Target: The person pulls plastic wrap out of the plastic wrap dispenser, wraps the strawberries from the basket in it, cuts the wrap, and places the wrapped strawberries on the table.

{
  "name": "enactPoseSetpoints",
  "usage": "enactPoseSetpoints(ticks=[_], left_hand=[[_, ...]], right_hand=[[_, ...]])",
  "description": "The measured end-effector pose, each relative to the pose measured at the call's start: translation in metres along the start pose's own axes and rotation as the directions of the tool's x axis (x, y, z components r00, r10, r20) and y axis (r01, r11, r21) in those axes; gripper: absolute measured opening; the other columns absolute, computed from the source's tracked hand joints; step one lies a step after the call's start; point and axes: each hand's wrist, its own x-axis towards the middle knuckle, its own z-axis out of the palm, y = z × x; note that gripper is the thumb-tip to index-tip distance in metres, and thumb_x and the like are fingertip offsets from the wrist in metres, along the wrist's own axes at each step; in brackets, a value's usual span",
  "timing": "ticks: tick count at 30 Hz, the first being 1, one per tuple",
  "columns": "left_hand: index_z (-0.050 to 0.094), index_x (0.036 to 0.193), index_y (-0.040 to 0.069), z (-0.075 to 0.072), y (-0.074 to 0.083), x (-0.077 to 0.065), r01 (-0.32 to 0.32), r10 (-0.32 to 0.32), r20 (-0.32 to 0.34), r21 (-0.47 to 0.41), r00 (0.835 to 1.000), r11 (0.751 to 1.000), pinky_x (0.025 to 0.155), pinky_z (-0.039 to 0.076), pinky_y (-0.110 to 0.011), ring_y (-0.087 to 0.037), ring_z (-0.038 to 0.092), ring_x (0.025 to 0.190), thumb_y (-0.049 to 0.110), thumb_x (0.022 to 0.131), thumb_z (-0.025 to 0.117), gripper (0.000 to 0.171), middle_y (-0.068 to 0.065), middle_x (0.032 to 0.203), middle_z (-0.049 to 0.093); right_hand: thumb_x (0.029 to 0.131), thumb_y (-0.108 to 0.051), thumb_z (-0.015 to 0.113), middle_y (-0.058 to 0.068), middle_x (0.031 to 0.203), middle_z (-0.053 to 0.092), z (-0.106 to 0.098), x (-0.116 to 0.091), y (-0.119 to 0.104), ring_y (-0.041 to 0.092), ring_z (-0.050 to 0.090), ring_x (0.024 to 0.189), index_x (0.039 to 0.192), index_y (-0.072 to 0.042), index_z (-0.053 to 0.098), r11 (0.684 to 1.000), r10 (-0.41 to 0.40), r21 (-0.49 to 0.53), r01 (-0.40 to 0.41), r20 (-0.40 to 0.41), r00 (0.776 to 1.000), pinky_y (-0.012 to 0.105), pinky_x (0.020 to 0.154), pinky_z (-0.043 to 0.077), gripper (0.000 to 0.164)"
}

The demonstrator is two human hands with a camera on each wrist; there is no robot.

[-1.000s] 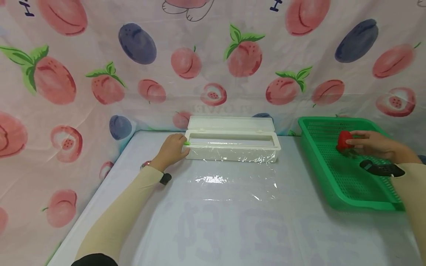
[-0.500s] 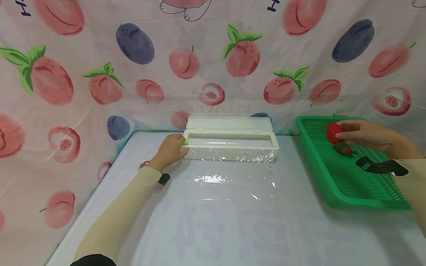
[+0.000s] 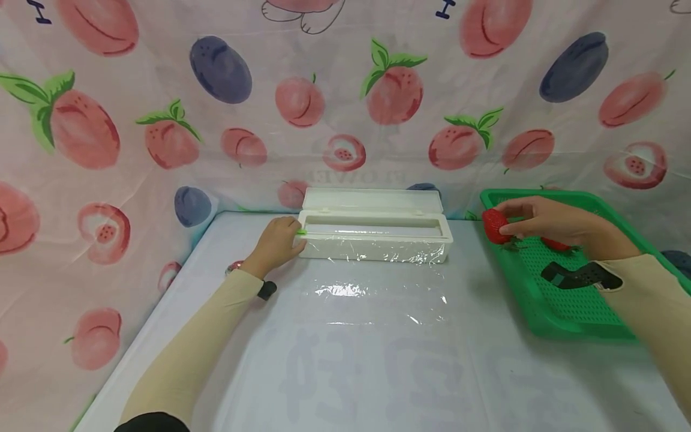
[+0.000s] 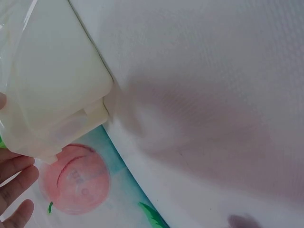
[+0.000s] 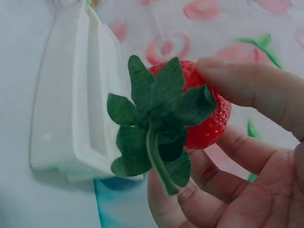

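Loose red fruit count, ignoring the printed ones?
2: a strawberry in the right hand, and another red fruit in the green basket, partly hidden by that hand in the head view. More may be hidden there.

The person wears plain, pale beige long sleeves. The left sleeve [image 3: 189,357] tapers to the left cuff [image 3: 252,282]. Just beyond the left cuff, a small reddish band [image 3: 234,266] shows at one edge of the wrist and a rounded black piece [image 3: 267,290] at the other. A curved black patch [image 3: 153,422] shows well back from the left cuff, toward the near end of that sleeve. Well to the right of the left cuff, the right sleeve [image 3: 645,306] meets a black strap [image 3: 601,275] with a small greyish-green patch. Farther out than the left cuff, the left hand [image 3: 275,243] is bare; the right hand [image 3: 561,222] is too, its palm and finger joints creased.
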Motion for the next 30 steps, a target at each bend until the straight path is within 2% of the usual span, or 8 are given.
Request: enactPoseSetpoints(ticks=[3,9,12,17,26,30], left_hand=[[0.064,0.098,-0.005,0.000,0.000,0.000,0.009,-0.009,0.008,-0.002,1.000,1.000,0.095,0.046,-0.045,-0.033,0.061,0.098,0.020,0.082,0.068,0.030,-0.019,0.102,0.065],[0.063,0.100,-0.005,0.000,0.000,0.000,0.020,-0.020,0.024,0.000,1.000,1.000,0.097,0.045,-0.045,-0.033,0.060,0.101,0.021,0.083,0.066,0.031,-0.019,0.105,0.065],[0.063,0.100,-0.005,0.000,0.000,0.000,0.022,-0.022,0.025,-0.001,0.999,1.000,0.097,0.045,-0.045,-0.033,0.060,0.101,0.022,0.083,0.066,0.031,-0.019,0.105,0.064],[0.063,0.099,-0.005,0.001,-0.001,0.000,0.025,-0.025,0.024,0.001,0.999,1.000,0.096,0.045,-0.045,-0.034,0.060,0.101,0.022,0.083,0.067,0.031,-0.020,0.105,0.064],[0.063,0.099,-0.005,0.001,0.001,-0.001,0.022,-0.022,0.019,-0.001,1.000,1.000,0.095,0.045,-0.046,-0.034,0.060,0.100,0.022,0.083,0.067,0.031,-0.020,0.105,0.064],[0.063,0.098,-0.005,0.001,0.000,-0.001,0.024,-0.024,0.014,-0.004,1.000,1.000,0.095,0.045,-0.045,-0.034,0.060,0.100,0.022,0.083,0.067,0.031,-0.020,0.104,0.064]], right_hand=[[0.091,-0.014,0.059,-0.008,0.102,0.060,0.013,0.009,-0.008,0.011,0.056,0.086,0.126,0.003,0.045,1.000,-0.007,0.016,0.006,0.020,1.000,0.032,0.073,0.052,0.042],[0.088,-0.015,0.063,0.011,0.114,0.057,0.040,0.028,-0.021,0.019,0.053,0.099,0.128,0.003,0.047,1.000,-0.019,0.021,0.017,0.083,0.996,0.035,0.076,0.053,0.047],[0.088,-0.016,0.063,0.015,0.116,0.056,0.053,0.037,-0.025,0.021,0.053,0.101,0.129,0.004,0.047,0.998,-0.048,0.045,0.043,0.131,0.990,0.035,0.079,0.053,0.049],[0.087,-0.014,0.063,0.019,0.119,0.055,0.078,0.054,-0.030,0.021,0.055,0.103,0.127,0.006,0.047,0.992,-0.096,0.103,0.077,0.191,0.977,0.033,0.081,0.054,0.047],[0.085,-0.014,0.065,0.013,0.115,0.059,0.121,0.082,-0.027,0.022,0.055,0.103,0.122,0.003,0.054,0.984,-0.109,0.169,0.063,0.275,0.955,0.033,0.081,0.053,0.043],[0.084,-0.013,0.066,0.011,0.112,0.061,0.140,0.090,-0.024,0.020,0.056,0.101,0.119,0.001,0.057,0.982,-0.109,0.181,0.058,0.286,0.952,0.032,0.079,0.053,0.038]])
